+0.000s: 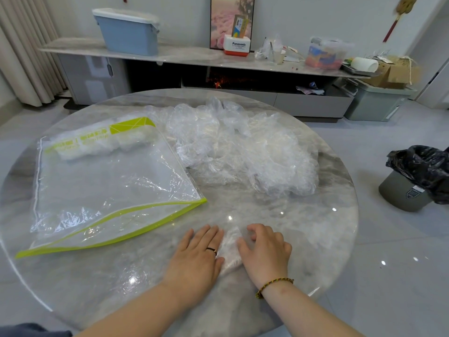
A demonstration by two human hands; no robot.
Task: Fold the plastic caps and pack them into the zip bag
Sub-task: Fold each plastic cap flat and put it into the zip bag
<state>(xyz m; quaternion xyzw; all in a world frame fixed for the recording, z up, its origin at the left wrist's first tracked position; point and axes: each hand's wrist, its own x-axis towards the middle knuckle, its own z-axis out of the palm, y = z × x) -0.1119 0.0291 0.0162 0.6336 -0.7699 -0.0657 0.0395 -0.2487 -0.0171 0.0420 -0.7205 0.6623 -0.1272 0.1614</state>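
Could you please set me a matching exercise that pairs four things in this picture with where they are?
Things
1. zip bag
2. pile of loose caps
3. flattened cap
4. bin

Places
A. on the floor, right of the table
B. between the left hand and the right hand
C. left part of the table, mouth open
D. far middle of the table

Pairs: 1-C, 2-D, 3-B, 4-A
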